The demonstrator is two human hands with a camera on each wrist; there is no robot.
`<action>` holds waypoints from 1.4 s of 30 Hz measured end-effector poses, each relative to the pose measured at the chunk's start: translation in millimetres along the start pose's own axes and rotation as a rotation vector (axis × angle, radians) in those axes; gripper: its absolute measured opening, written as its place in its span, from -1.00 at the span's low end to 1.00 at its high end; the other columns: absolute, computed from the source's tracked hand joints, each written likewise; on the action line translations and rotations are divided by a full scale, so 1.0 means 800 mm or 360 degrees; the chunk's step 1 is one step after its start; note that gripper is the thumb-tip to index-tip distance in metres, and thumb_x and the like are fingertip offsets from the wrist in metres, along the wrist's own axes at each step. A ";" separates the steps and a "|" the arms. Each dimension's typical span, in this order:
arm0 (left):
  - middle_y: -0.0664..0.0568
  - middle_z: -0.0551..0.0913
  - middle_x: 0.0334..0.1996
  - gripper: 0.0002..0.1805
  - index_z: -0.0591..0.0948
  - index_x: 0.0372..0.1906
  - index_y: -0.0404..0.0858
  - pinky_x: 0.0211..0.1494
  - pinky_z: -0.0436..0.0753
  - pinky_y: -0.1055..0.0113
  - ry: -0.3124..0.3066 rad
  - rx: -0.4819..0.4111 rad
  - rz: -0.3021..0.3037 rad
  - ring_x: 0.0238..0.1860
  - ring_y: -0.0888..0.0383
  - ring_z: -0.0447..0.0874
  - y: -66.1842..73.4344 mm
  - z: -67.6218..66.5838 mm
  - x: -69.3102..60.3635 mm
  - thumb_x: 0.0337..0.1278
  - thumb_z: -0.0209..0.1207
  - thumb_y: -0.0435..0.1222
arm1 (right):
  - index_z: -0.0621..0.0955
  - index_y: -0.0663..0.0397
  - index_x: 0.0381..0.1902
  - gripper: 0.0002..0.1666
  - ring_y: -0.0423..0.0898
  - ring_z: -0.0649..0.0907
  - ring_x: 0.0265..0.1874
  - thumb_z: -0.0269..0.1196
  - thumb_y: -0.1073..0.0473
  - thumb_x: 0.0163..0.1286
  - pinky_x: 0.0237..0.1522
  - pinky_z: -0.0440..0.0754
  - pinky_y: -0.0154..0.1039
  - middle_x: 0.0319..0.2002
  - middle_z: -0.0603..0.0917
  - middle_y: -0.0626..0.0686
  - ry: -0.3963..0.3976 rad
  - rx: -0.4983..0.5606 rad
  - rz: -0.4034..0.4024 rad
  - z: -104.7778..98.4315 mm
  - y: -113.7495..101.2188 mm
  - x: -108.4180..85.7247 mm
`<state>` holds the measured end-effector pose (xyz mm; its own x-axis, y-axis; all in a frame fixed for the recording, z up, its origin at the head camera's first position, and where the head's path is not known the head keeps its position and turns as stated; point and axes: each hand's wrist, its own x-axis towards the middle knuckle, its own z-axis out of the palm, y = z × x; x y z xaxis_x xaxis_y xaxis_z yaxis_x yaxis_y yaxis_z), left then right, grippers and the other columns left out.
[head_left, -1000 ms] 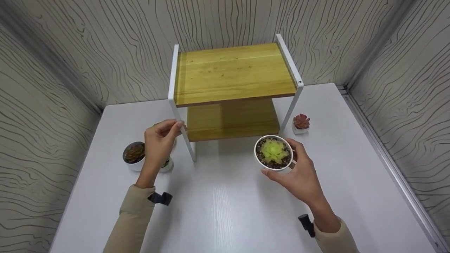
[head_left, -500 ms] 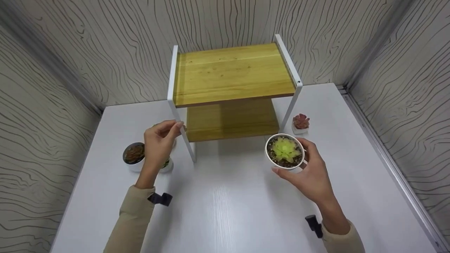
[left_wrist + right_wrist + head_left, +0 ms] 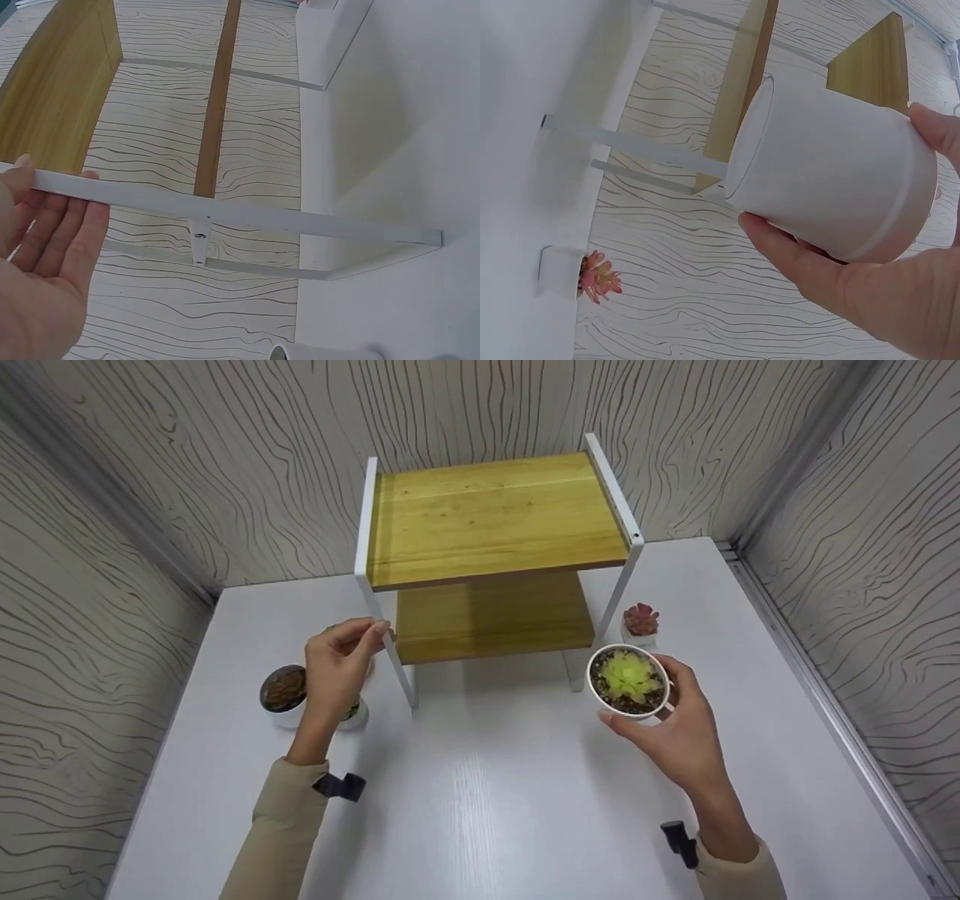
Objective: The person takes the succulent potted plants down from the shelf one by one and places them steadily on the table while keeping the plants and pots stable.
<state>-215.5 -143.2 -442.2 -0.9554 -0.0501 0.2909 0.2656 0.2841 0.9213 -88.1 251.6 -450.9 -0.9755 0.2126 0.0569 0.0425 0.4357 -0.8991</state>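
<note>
My left hand [image 3: 334, 667] pinches the white front-left post [image 3: 262, 217] of a two-tier shelf [image 3: 495, 517] with wooden boards, thumb on one side and fingers on the other. A white pot [image 3: 832, 172] with a green succulent [image 3: 628, 676] in dark soil is gripped by my right hand [image 3: 682, 735]. That hand has its thumb and fingers around the pot's side. The pot is held above the table, in front of the shelf's right end. In the right wrist view its smooth side and base show, while the plant is hidden.
A small reddish succulent [image 3: 641, 619] in a white pot stands right of the shelf. On the left are a white pot with a dark brown succulent [image 3: 285, 688] and a smaller white pot [image 3: 355, 715], partly hidden by my left arm. Patterned walls enclose the white table [image 3: 465, 810].
My right hand has carried the potted succulent to the right, uncovering the shelf's front-right foot. My left hand keeps its hold on the post.
</note>
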 end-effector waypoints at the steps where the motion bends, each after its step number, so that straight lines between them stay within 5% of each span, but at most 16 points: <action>1: -0.14 0.82 -0.14 -0.81 0.82 -0.06 -0.30 0.01 0.81 0.40 -0.0002 -0.0006 0.0004 -0.14 0.12 0.88 0.000 0.000 0.000 0.42 0.32 -0.27 | 0.23 0.21 0.56 0.20 0.18 0.48 0.45 0.66 0.18 0.10 0.40 0.59 0.02 0.46 0.40 0.23 0.0004 -0.0008 0.0015 -0.002 0.002 0.001; 4: -0.16 0.83 -0.15 -0.81 0.82 -0.07 -0.31 -0.01 0.81 0.40 -0.0006 -0.0028 0.0031 -0.20 0.28 0.86 0.000 -0.001 0.000 0.41 0.32 -0.29 | 0.22 0.21 0.57 0.20 0.16 0.46 0.46 0.65 0.19 0.11 0.29 0.60 -0.39 0.48 0.39 0.22 0.0022 -0.0007 0.0046 -0.006 0.006 0.005; 8: -0.19 0.83 -0.16 -0.82 0.82 -0.08 -0.33 -0.03 0.81 0.41 -0.0014 -0.0029 0.0056 -0.21 0.25 0.86 -0.001 -0.001 0.001 0.40 0.32 -0.30 | 0.24 0.21 0.56 0.18 0.13 0.46 0.44 0.65 0.20 0.10 0.06 0.45 -0.72 0.48 0.39 0.21 0.0058 0.0031 0.0055 -0.011 0.010 0.009; 16: -0.18 0.83 -0.18 -0.82 0.82 -0.09 -0.32 -0.03 0.82 0.38 -0.0019 -0.0032 0.0054 -0.15 -0.08 0.88 -0.001 0.000 0.003 0.40 0.33 -0.29 | 0.24 0.24 0.54 0.17 0.14 0.46 0.41 0.65 0.19 0.10 0.02 0.46 -0.72 0.43 0.41 0.24 0.0124 0.0030 0.0069 -0.018 0.019 0.018; 22: -0.15 0.83 -0.18 -0.82 0.82 -0.08 -0.28 -0.02 0.81 0.41 -0.0012 -0.0014 0.0020 -0.21 0.24 0.85 -0.004 0.000 0.001 0.40 0.33 -0.27 | 0.22 0.22 0.55 0.19 0.12 0.44 0.43 0.65 0.20 0.11 0.01 0.43 -0.72 0.46 0.39 0.23 0.0114 0.0036 0.0114 -0.021 0.026 0.027; 26: -0.15 0.83 -0.16 -0.81 0.82 -0.07 -0.28 -0.01 0.81 0.41 -0.0013 -0.0013 0.0003 -0.21 0.28 0.84 -0.004 -0.001 0.002 0.40 0.33 -0.26 | 0.19 0.23 0.57 0.20 0.16 0.41 0.46 0.64 0.20 0.12 0.00 0.41 -0.75 0.49 0.36 0.26 0.0091 0.0038 0.0128 -0.022 0.032 0.032; 31: -0.14 0.83 -0.17 -0.81 0.82 -0.07 -0.27 -0.01 0.81 0.41 -0.0018 -0.0008 0.0005 -0.20 0.27 0.85 -0.004 -0.001 0.002 0.40 0.33 -0.25 | 0.21 0.23 0.56 0.18 0.13 0.41 0.46 0.64 0.19 0.13 0.09 0.42 -0.62 0.48 0.37 0.23 0.0102 0.0019 0.0145 -0.021 0.039 0.037; 39: -0.20 0.82 -0.18 -0.83 0.81 -0.10 -0.34 -0.03 0.81 0.41 -0.0030 -0.0014 0.0071 -0.24 0.33 0.83 -0.005 -0.001 0.001 0.40 0.33 -0.31 | 0.19 0.30 0.55 0.19 0.13 0.39 0.47 0.62 0.27 0.11 0.43 0.48 0.09 0.47 0.36 0.27 0.0136 0.0079 0.0117 -0.017 0.050 0.044; 42: -0.17 0.83 -0.17 -0.83 0.81 -0.09 -0.32 -0.03 0.81 0.43 -0.0030 0.0006 0.0059 -0.24 0.35 0.83 -0.005 -0.002 0.001 0.40 0.33 -0.30 | 0.18 0.30 0.55 0.19 0.13 0.39 0.47 0.62 0.28 0.11 0.46 0.46 0.16 0.47 0.36 0.27 0.0140 0.0081 0.0120 -0.016 0.055 0.048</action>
<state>-217.1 -145.7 -445.0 -0.9472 -0.0217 0.3200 0.3005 0.2891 0.9089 -120.8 290.2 -482.3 -0.9471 0.3200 0.0242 0.1018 0.3711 -0.9230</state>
